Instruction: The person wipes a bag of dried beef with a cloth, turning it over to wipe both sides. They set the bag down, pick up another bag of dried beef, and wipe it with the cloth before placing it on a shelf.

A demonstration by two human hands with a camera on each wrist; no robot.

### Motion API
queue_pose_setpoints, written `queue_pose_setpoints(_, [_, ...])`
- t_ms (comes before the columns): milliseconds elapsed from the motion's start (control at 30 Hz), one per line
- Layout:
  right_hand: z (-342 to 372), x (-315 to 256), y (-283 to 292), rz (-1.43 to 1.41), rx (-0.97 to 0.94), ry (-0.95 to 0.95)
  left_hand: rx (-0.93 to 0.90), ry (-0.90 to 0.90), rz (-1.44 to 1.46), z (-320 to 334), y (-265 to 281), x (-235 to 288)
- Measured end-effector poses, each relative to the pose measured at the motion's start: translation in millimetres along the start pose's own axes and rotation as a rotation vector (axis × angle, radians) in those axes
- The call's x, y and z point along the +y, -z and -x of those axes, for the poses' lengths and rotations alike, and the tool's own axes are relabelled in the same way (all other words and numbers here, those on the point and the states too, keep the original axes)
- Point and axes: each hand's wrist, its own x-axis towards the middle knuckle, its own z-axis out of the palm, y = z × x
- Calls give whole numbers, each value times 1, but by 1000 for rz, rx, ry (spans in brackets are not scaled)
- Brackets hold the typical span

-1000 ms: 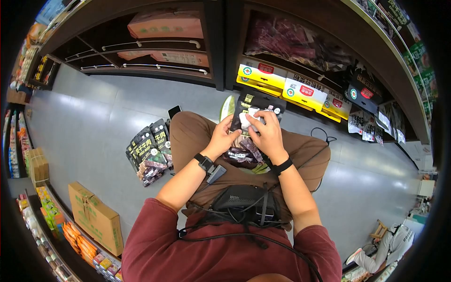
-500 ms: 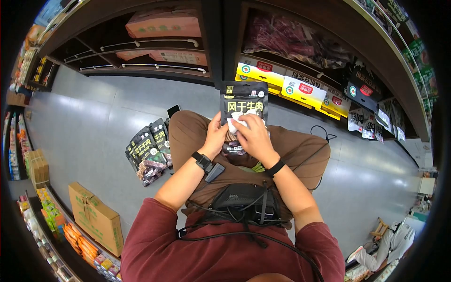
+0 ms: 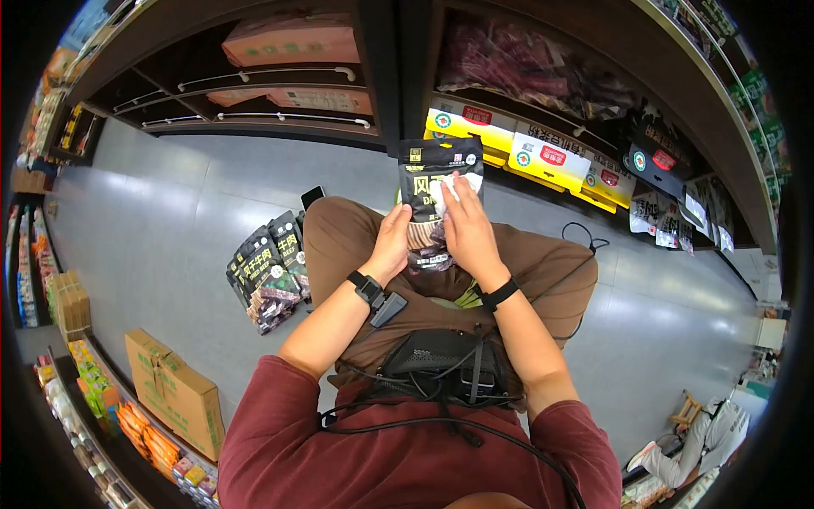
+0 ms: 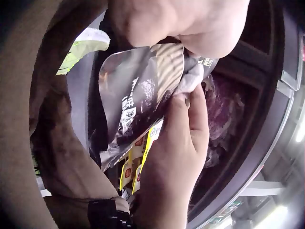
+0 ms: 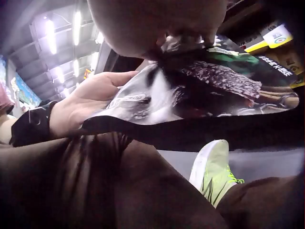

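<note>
In the head view a black dried beef pouch (image 3: 428, 233) stands tilted over the lap, its printed front facing up. The left hand (image 3: 393, 242) grips its left edge, thumb on the front. A crumpled white wipe (image 4: 191, 80), cloth or tissue, is pinched between the thumb and fingers of the right hand (image 3: 467, 229). That hand presses the wipe on the upper right of the pouch front and covers part of the lettering. In the right wrist view the left hand (image 5: 90, 95) supports the far end of the pouch.
Several similar pouches (image 3: 267, 271) lie overlapping on the floor at the left, near a phone (image 3: 314, 198). Yellow and white boxes (image 3: 549, 165) line the low shelf ahead. A cardboard carton (image 3: 174, 390) stands at the lower left. A seated person (image 3: 691, 450) is at the lower right.
The pouch has swung upright and left, so its front lettering shows. The right hand has moved the wipe over the front, lately up and to the right. The left hand stays at the left edge.
</note>
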Motion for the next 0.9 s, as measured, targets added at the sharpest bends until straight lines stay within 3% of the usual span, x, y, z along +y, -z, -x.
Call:
queue_pose_setpoints(33, [0,-3,0,1,1,-4,-1,3,-1,1,-1,1])
queue_pose_setpoints(100, [1,-11,-2,27,-188,204,17,20,-12,2,-2,4])
queue_pose_setpoints(267, [-2,-18,1,-39,-211,226,30,65,63,3,0,7])
queue_pose_setpoints(333, [-1,-21,5,-25,-330,303,189,66,69,2,3,7])
queue_pose_setpoints(433, [5,-23,4,-65,-359,344,131,53,146,1,3,15])
queue_pose_setpoints(500, [7,-18,2,-63,-328,331,151,42,108,0,2,13])
queue_pose_setpoints(633, [2,0,2,-17,12,-4,126,-1,154,2,-3,16])
queue_pose_setpoints(733, [3,6,-1,-38,14,-69,130,-4,137,2,-8,19])
queue_pose_setpoints(800, [6,-6,-7,-36,-42,-17,115,-8,119,1,-4,16])
queue_pose_setpoints(900, [9,-37,-3,16,-293,270,129,-4,83,3,-1,16])
